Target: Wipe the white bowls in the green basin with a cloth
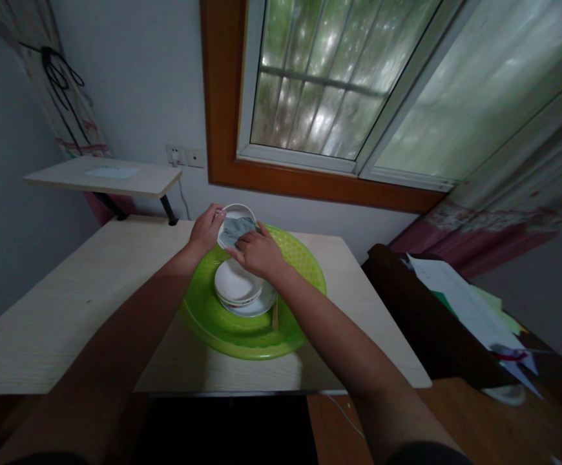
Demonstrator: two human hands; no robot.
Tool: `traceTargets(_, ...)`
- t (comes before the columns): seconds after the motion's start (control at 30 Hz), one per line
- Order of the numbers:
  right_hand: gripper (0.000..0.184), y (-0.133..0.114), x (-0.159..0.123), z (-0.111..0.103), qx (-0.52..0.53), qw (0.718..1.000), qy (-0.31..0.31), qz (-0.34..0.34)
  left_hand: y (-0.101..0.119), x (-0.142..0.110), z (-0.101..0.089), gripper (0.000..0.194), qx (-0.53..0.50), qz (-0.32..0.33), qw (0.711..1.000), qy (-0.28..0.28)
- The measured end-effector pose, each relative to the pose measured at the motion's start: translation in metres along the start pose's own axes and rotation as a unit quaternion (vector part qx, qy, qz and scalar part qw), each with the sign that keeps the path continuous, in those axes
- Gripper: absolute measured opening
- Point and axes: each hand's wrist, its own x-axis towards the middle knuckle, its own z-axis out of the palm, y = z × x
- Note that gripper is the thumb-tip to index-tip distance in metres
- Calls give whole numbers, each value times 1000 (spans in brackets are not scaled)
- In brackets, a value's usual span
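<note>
My left hand (206, 230) grips the left rim of a white bowl (238, 208), which is tilted toward me above the back of a round green basin (252, 351). Inside the bowl lies a grey cloth (236, 228). My right hand (260, 252) presses its fingers onto that cloth, with the thumb near the bowl's lower edge. Below the hands, a stack of white bowls (237, 282) rests on a white plate (267, 301) in the basin. A thin wooden utensil (275, 316), perhaps chopsticks, lies to the right of the stack.
The basin sits on a pale wooden table (92, 278). A small raised shelf (111, 175) bearing a sheet of paper stands at the back left. Behind are a wall socket (184, 155) and a barred window (327, 81). Papers (465, 303) lie on dark furniture at the right.
</note>
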Motion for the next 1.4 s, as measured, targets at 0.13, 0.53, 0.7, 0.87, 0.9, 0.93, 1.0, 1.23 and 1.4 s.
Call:
traceTargets(0.13, 58, -2, 1, 1, 79, 995, -22, -63, -3, 0, 0, 39, 1, 6, 1000, -3)
traceTargets(0.53, 59, 14, 4, 4, 100, 994, -45, -18, -1, 1, 1, 39, 9, -8, 1000, -16)
traceTargets(0.7, 54, 16, 0, 3, 11, 1000, 17, 9, 2, -1, 2, 40, -13, -17, 999, -44)
traceTargets(0.87, 49, 17, 0, 7, -14, 998, 58, 12, -5, -1, 3, 42, -39, -8, 998, -51)
traceTargets(0.9, 49, 16, 0, 7, -17, 998, 57, 11, -6, -1, 4, 43, -37, -8, 998, -49)
traceTargets(0.93, 50, 15, 0, 6, -20, 998, 51, 9, -7, 0, 4, 43, -34, -9, 998, -48)
traceTargets(1.0, 55, 12, 0, 3, -23, 999, 24, 4, -8, 0, 4, 42, -23, -12, 999, -45)
traceTargets(1.23, 55, 3, -1, -4, 88, 991, -45, -92, -10, 1, 5, 43, -9, 1, 999, -46)
traceTargets(1.4, 53, 4, -2, -7, 185, 979, -49, -72, -10, 1, 4, 45, -9, -2, 999, -36)
